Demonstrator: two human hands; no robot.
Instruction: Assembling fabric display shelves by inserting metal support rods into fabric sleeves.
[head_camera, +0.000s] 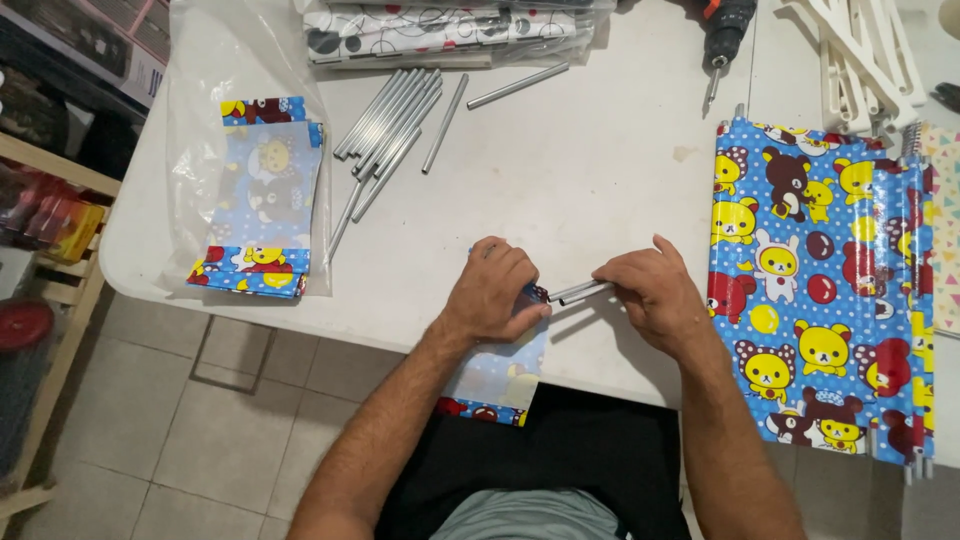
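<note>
Two metal rods (581, 292), pinched by the right hand (655, 290), lie almost level between the hands, tips meeting the printed fabric strip (497, 375) gripped by the left hand (493, 290).

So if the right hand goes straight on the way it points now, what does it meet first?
The right hand points left, holding two thin metal rods. Going straight on, it would probably first meet the left hand pinching the blue cartoon-print fabric strip.

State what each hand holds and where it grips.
The left hand pinches the top edge of a blue cartoon-print fabric piece. The right hand holds two thin metal rods by their right ends.
</note>
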